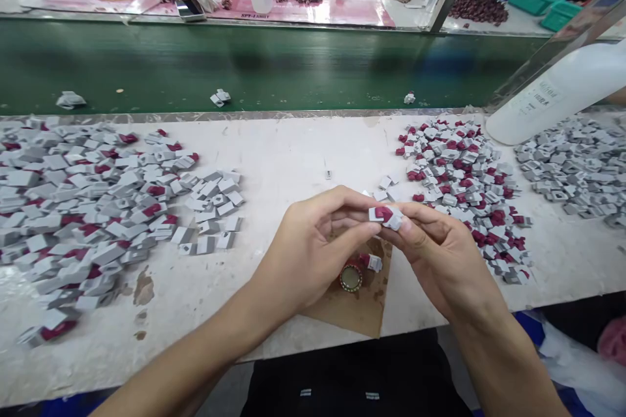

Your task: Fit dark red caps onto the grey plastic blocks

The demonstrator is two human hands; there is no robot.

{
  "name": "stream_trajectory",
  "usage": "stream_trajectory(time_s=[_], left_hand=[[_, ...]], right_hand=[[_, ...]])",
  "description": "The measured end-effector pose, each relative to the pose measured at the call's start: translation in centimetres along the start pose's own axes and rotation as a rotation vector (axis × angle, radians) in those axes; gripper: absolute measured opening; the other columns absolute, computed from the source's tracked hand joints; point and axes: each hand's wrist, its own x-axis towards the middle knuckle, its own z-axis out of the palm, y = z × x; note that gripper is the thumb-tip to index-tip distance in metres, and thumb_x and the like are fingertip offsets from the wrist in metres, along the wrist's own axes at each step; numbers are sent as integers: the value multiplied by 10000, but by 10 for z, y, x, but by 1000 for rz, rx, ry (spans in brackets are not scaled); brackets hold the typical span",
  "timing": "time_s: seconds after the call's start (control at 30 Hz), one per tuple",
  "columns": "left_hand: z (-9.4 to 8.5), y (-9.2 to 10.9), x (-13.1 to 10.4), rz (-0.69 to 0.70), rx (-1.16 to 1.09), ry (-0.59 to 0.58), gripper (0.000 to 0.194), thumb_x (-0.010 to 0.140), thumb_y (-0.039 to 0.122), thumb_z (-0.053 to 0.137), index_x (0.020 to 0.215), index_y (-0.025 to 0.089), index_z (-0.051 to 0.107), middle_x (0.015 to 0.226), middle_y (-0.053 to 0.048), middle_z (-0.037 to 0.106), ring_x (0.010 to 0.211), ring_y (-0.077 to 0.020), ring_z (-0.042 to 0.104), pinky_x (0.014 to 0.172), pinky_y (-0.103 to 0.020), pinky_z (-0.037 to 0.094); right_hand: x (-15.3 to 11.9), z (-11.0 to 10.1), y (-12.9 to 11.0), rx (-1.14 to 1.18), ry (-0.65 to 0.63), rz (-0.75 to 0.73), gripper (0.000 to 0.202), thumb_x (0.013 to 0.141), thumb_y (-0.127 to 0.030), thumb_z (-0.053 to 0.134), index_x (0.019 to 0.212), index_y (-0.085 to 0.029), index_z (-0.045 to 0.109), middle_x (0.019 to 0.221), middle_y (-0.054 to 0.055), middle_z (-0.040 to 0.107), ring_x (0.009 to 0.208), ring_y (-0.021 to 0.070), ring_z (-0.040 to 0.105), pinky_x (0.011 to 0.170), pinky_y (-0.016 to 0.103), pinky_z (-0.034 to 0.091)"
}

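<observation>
Between the fingertips of both hands is a small grey and dark red plastic piece (384, 214). My left hand (323, 234) pinches its left end with thumb and fingers. On its right end, the thumb and fingers of my right hand (435, 241) are closed. Below them a brown board (372, 313) lies on the table, bearing a round red-sided item with a metallic rim (351, 277). Another grey and red piece (374, 263) rests beside that item. A few loose grey pieces (386, 189) lie just behind my fingers.
Heaps of grey and red pieces lie at left (98, 195) and right (460, 176); grey parts (577, 169) pile farther right. A white bottle (552, 94) leans there. Beyond runs a green conveyor belt (293, 71) carrying a few pieces. Other people work across it.
</observation>
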Motion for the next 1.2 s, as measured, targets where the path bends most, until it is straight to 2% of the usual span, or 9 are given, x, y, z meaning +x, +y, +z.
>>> stream_trajectory(time_s=[0.13,0.23,0.3,0.43,0.67,0.8,0.9,1.0,1.2], left_hand=[[-9,6,24,57,174,-56,85,1009,251,792,1090,265,815,1087,-30,867,1007,-238,834,925,-377,702],[-28,4,71,118,383,-49,75,972,213,799,1047,216,810,1082,-60,862,1001,-245,800,929,-392,662],[-47,0,113,123,516,81,68,956,178,786,1011,199,821,1120,-84,861,1020,-252,779,937,-397,634],[-95,-11,193,41,590,442,82,937,227,771,978,156,770,1020,-83,827,963,-230,743,909,-389,580],[-153,-36,256,76,609,579,192,862,156,827,829,187,641,907,-85,742,1112,-293,651,1047,-599,475],[-139,-33,236,201,638,594,250,890,135,808,1110,162,691,1235,-142,721,1429,-365,544,1195,-636,380],[-101,-20,194,381,567,345,422,927,222,819,1330,204,698,1374,-126,723,1303,-313,674,1120,-516,520],[-59,-7,148,450,260,75,280,1010,325,802,1250,203,727,1230,-95,808,1157,-249,766,1010,-406,609],[-16,3,68,294,151,67,36,1052,197,751,1072,190,781,1040,-48,837,977,-185,786,928,-342,633]], right_hand=[[23,-7,-7,-95,-45,28,324,931,-531,933,1090,-251,900,1055,89,907,995,286,880,1040,507,711],[71,-13,-26,-531,28,-52,309,974,-469,886,1163,-225,887,1105,111,894,936,282,868,953,508,731],[117,-17,-45,-812,174,-144,319,1016,-296,818,1323,-210,843,1299,143,854,1005,296,850,950,518,719],[213,-29,-74,-972,327,-216,424,1003,-42,718,1410,-141,785,1569,203,699,1403,354,695,1294,572,492],[287,-31,-71,-906,238,-133,373,1106,-405,771,1421,-211,727,1459,117,738,1218,285,767,1023,511,672],[260,-17,-63,-663,153,-156,238,1126,-425,730,1139,-196,792,1147,99,849,1005,233,829,920,406,693],[215,-9,-55,-481,62,-173,352,1118,-565,695,1071,-231,795,1024,96,872,885,211,838,865,376,703],[165,-3,-47,-265,-31,-196,411,988,-648,839,1049,-243,807,957,78,870,818,208,820,816,369,706],[71,-6,-41,-375,15,-262,260,971,-521,900,1021,-266,876,967,60,874,823,213,828,766,322,711]])
